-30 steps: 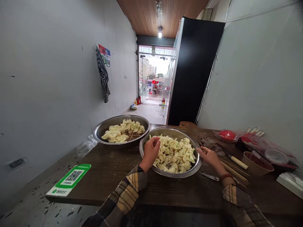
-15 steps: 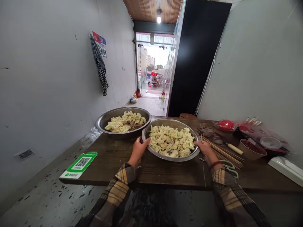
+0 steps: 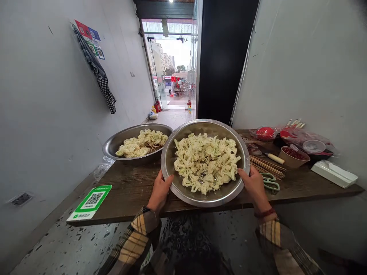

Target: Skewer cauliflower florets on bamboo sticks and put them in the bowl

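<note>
A round steel basin (image 3: 210,201) holds a heap of cauliflower florets (image 3: 205,160), its far side raised so the inside faces me. My left hand (image 3: 160,190) grips its left rim, thumb on top and the fingers hidden underneath. On the opposite rim, my right hand (image 3: 254,186) does the same, thumb inside the edge. Behind and to the left, a second steel basin (image 3: 110,147) stands on the wooden table (image 3: 123,191); it contains more cauliflower pieces (image 3: 133,147) and some thin wooden skewers (image 3: 155,147).
Right of the basin lie bamboo skewers (image 3: 268,168), green-handled scissors (image 3: 271,182) and a wooden-handled knife (image 3: 275,158). Further right are a paper bowl of red contents (image 3: 294,154) and a white packet (image 3: 334,173). A green QR-code sign (image 3: 90,202) lies at the table's left.
Both hands have lifted the front basin and tilted it toward me, so it looks larger and nearer. The camera view has shifted a little. The other basin stays on the table.
</note>
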`<state>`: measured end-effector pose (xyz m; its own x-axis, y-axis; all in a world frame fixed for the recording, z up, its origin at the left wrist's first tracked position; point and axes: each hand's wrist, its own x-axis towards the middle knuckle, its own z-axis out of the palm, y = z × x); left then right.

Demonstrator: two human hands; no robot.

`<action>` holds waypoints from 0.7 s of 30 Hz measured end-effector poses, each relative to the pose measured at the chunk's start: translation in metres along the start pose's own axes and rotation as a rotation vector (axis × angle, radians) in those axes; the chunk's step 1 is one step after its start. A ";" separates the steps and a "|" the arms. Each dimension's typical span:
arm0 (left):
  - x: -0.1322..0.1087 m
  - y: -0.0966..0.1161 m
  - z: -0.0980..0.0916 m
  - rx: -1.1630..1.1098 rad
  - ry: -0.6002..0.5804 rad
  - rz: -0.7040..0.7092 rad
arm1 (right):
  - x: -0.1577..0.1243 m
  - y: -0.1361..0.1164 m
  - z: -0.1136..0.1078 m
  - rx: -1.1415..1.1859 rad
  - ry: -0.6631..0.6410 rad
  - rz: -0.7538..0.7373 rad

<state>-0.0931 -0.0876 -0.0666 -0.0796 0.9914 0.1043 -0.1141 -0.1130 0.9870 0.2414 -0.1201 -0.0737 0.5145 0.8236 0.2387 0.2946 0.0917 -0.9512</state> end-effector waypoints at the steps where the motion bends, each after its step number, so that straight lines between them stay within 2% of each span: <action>1: 0.000 0.000 0.002 -0.005 0.005 -0.009 | -0.003 -0.002 -0.001 -0.039 0.031 -0.013; 8: 0.013 0.008 0.015 0.031 0.005 0.011 | 0.010 -0.007 0.003 -0.036 0.007 -0.044; 11: 0.007 0.002 0.011 0.033 0.032 0.036 | 0.003 -0.013 0.000 -0.039 0.010 -0.070; 16: -0.007 -0.014 0.003 -0.079 0.020 -0.036 | -0.023 -0.032 -0.007 -0.191 0.057 -0.151; 21: -0.003 -0.012 0.010 -0.084 0.023 -0.045 | -0.013 -0.032 -0.007 -0.190 0.059 -0.148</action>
<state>-0.0818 -0.0881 -0.0773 -0.0956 0.9938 0.0561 -0.2004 -0.0744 0.9769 0.2306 -0.1381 -0.0450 0.4992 0.7745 0.3886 0.5134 0.0970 -0.8527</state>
